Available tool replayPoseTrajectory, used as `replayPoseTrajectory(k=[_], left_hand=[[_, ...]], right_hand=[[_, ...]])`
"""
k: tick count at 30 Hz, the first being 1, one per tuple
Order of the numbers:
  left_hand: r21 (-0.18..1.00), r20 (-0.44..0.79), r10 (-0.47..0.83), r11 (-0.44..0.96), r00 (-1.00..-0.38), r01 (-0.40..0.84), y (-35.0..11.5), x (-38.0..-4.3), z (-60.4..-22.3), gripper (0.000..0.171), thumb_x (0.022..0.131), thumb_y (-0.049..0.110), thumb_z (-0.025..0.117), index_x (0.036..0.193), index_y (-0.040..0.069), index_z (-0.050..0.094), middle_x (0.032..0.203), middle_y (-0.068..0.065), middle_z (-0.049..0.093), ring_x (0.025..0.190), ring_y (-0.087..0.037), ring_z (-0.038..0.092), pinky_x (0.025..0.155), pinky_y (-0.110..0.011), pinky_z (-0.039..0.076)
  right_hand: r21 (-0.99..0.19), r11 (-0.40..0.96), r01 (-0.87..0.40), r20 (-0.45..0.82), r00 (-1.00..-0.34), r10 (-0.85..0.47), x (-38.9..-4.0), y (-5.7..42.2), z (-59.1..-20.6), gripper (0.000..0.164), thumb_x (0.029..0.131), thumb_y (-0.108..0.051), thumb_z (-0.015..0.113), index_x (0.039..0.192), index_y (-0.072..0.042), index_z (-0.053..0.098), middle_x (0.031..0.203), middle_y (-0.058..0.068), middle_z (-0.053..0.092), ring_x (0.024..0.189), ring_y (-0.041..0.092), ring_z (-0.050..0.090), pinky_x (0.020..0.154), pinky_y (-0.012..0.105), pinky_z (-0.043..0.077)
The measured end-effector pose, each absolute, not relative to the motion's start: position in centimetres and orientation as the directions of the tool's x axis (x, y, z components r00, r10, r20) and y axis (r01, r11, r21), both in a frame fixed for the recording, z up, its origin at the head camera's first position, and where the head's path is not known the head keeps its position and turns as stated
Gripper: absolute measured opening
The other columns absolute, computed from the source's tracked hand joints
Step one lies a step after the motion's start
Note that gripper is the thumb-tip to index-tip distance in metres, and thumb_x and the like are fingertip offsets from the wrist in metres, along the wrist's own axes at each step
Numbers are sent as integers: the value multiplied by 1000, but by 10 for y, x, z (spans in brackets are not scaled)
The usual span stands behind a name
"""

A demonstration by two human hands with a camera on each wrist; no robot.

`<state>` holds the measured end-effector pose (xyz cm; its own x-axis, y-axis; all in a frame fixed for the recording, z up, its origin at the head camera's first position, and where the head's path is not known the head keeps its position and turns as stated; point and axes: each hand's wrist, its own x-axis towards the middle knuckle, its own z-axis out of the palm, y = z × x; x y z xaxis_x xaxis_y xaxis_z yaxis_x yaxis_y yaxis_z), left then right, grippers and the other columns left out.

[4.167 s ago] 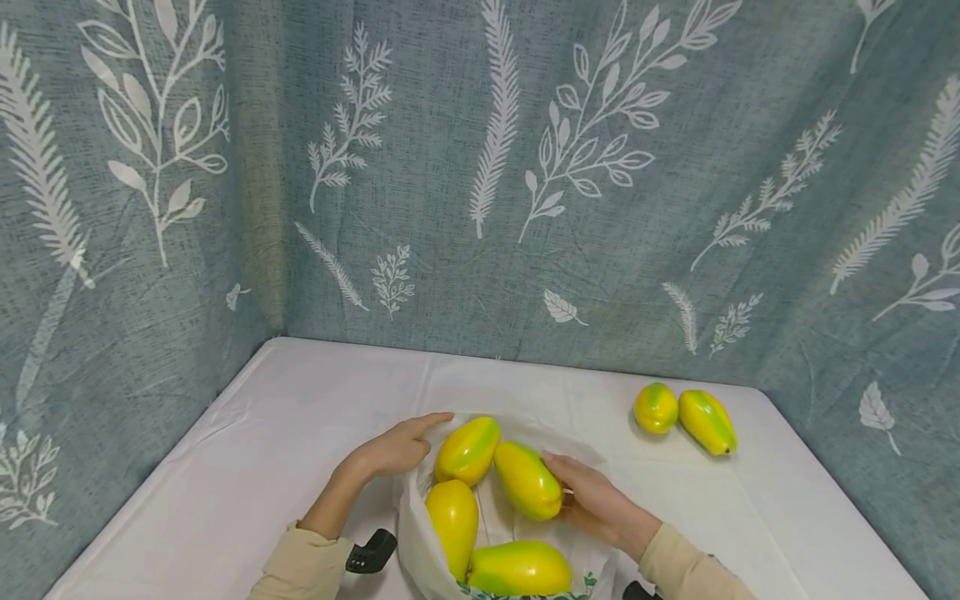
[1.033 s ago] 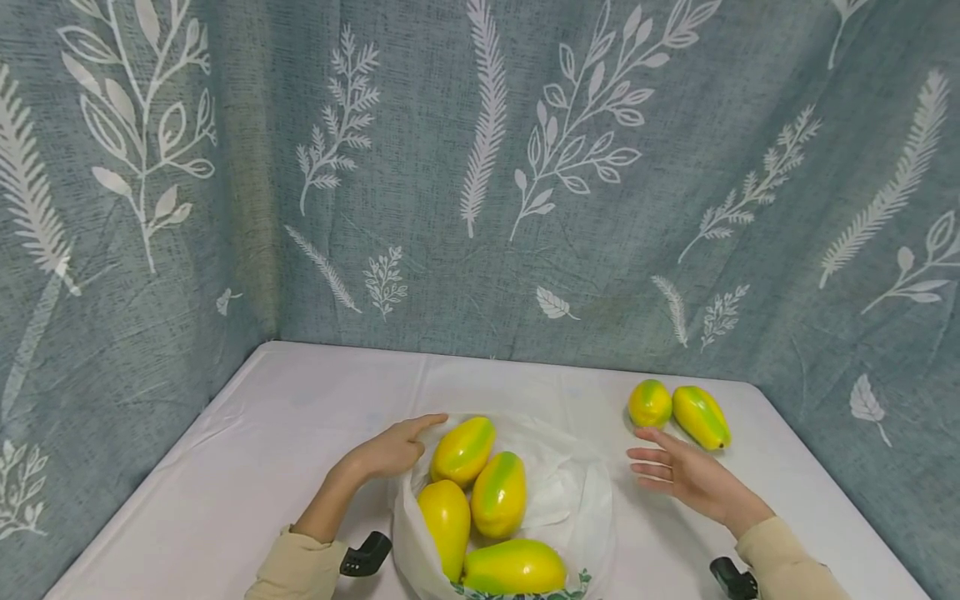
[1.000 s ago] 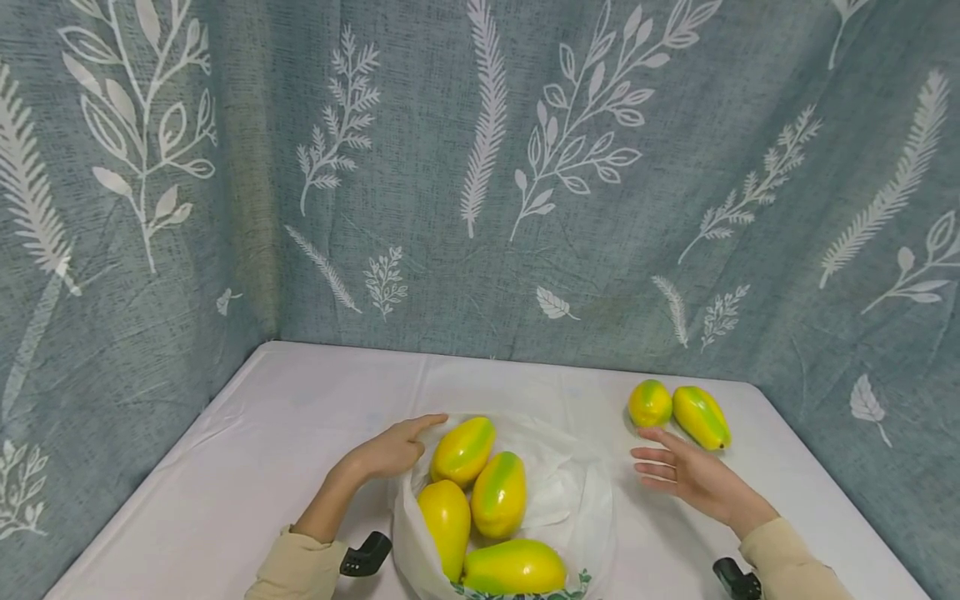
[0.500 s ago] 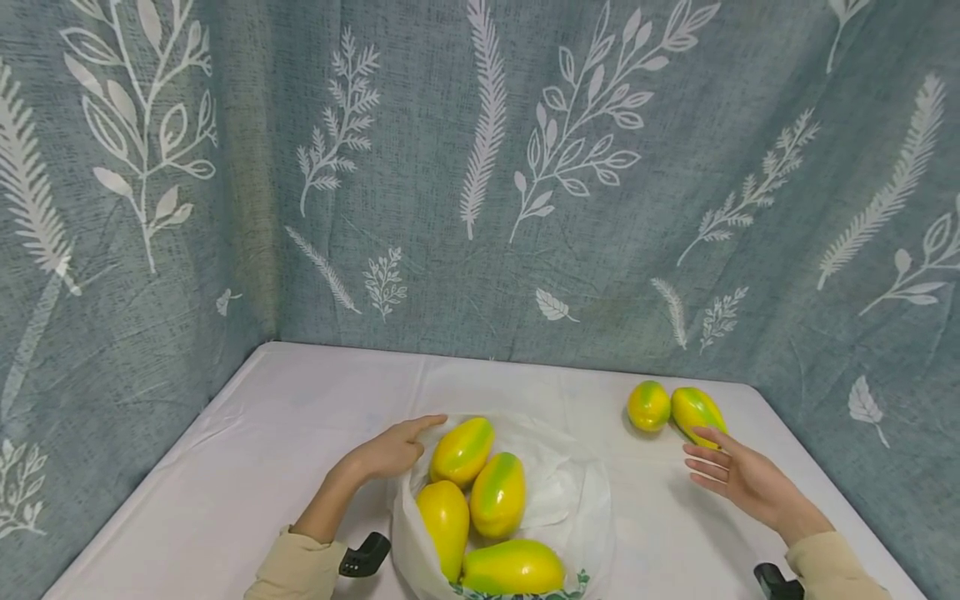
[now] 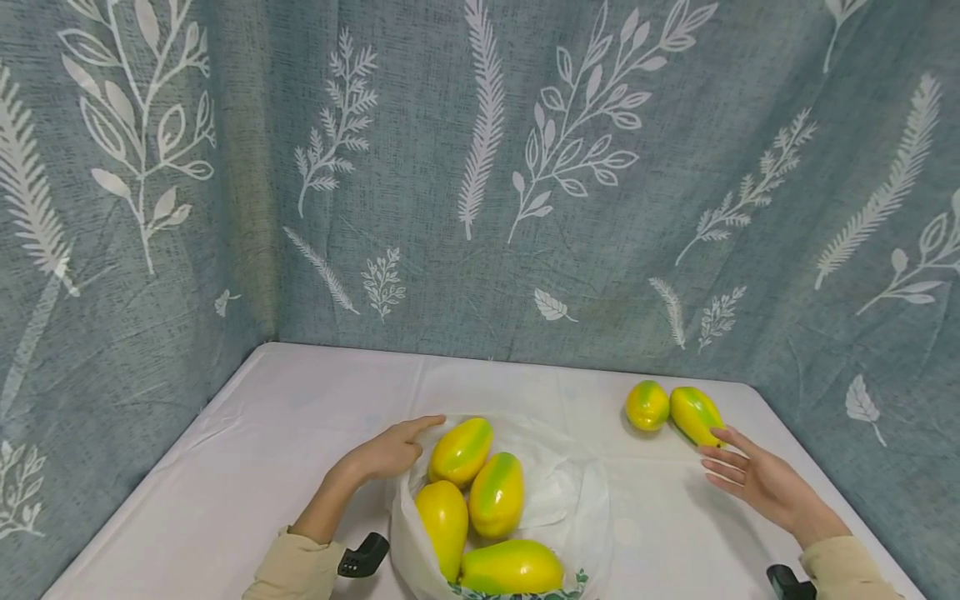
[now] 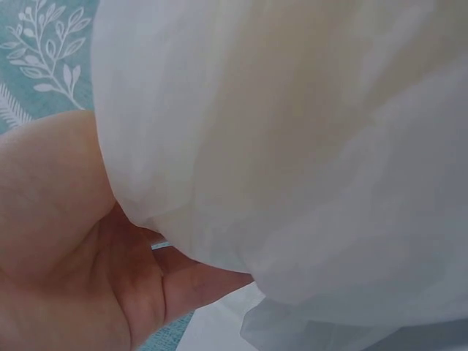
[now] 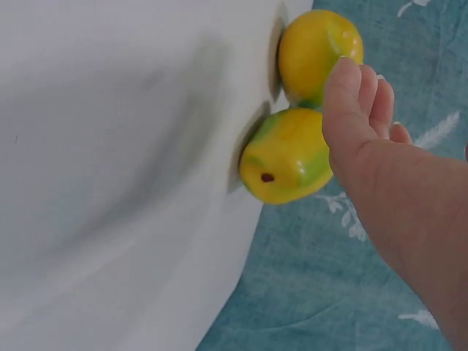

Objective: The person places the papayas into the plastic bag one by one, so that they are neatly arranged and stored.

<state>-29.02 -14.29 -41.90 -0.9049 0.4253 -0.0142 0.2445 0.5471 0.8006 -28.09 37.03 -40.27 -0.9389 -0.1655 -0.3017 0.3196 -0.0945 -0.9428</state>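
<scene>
A white plastic bag [image 5: 592, 508] with a green leaf print stands wide at the front centre, several yellow-green papayas [image 5: 498, 495] lying in it. At its left rim, my left hand [image 5: 386, 450] holds the edge, index finger stretched along it. The left wrist view shows the bag [image 6: 292, 146] filling most of the picture, with the left hand [image 6: 66, 227] against it and fingertips hidden. Off to the right, my right hand [image 5: 768, 483] reaches out with fingers extended, holding nothing. It is nearest to a papaya [image 5: 695, 414] on the table; contact cannot be told.
Another papaya [image 5: 647, 406] lies just left of that one, near the back right of the white-covered table [image 5: 300, 417]. Blue-green curtains [image 5: 420, 167] with white leaf prints hang behind and at both sides. A black wrist device [image 5: 363, 556] sits beside the left sleeve.
Earlier the right hand held a papaya over the bag; that papaya now lies inside. The right hand has since moved right toward the two table papayas. The left hand has stayed put.
</scene>
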Motion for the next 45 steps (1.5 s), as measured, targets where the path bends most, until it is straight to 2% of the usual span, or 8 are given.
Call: replayPoseTrajectory(k=[8, 15, 24, 28, 32, 35, 40, 45], left_hand=[[799, -17, 430, 549, -903, 247, -143, -290, -419, 56, 85, -8, 33, 140, -4, 42, 143, -22, 40, 132, -39, 33, 107, -57, 22], [800, -17, 427, 548, -904, 244, -144, -290, -420, 56, 85, -8, 34, 140, -3, 42, 143, -22, 40, 134, -39, 31, 108, -57, 21], [803, -20, 426, 546, -905, 239, -144, -290, -421, 56, 85, -8, 34, 140, -4, 43, 143, -22, 40, 134, -40, 31, 108, -57, 21], [804, -22, 427, 546, -904, 238, -144, -291, -421, 56, 85, -8, 34, 140, -3, 43, 143, -22, 40, 134, -39, 31, 108, -57, 21], [804, -27, 425, 547, -905, 233, -144, -291, -421, 56, 85, -8, 35, 140, -3, 43, 144, -21, 40, 134, -39, 31, 108, -57, 21], [804, -29, 422, 548, -906, 229, -144, -292, -421, 55, 86, -8, 35, 141, -2, 43, 144, -21, 40, 135, -40, 30, 108, -57, 21], [806, -29, 423, 546, -905, 229, -144, -293, -422, 55, 86, -8, 35, 140, -2, 43, 144, -21, 40, 135, -40, 30, 108, -57, 20], [801, -26, 430, 549, -903, 238, -145, -293, -422, 55, 86, -8, 34, 141, -2, 42, 144, -21, 40, 135, -39, 30, 109, -56, 20]], right_hand=[[-929, -116, 352, -340, -934, -113, -282, 388, -409, 77, 100, -39, 43, 150, 0, -1, 105, 2, 58, 100, 17, 59, 99, 41, 42], [-921, -181, 344, -335, -939, -79, -284, 398, -411, 38, 99, -37, 44, 129, -16, 32, 100, 1, 60, 94, 16, 61, 93, 36, 47], [-910, -223, 349, -355, -935, -11, -289, 408, -414, 34, 96, -40, 50, 122, -24, 35, 94, -4, 59, 90, 14, 61, 91, 33, 48], [-911, -205, 358, -375, -926, 48, -292, 411, -416, 58, 93, -44, 53, 141, -23, 26, 102, -1, 55, 89, 12, 61, 93, 34, 47], [-917, -146, 371, -386, -917, 100, -297, 412, -415, 92, 91, -52, 50, 153, -12, -5, 137, 26, 32, 89, 9, 57, 95, 33, 46], [-919, -115, 377, -389, -913, 120, -302, 413, -415, 95, 91, -55, 47, 151, -12, -13, 152, 25, 5, 92, 9, 54, 97, 32, 44], [-925, -83, 370, -378, -917, 126, -307, 413, -417, 96, 90, -57, 47, 150, -13, -15, 154, 23, 1, 120, 26, 39, 100, 31, 41], [-928, -61, 368, -373, -915, 156, -314, 411, -417, 104, 85, -63, 47, 150, -10, -15, 156, 22, -7, 139, 34, 13, 110, 37, 23]])
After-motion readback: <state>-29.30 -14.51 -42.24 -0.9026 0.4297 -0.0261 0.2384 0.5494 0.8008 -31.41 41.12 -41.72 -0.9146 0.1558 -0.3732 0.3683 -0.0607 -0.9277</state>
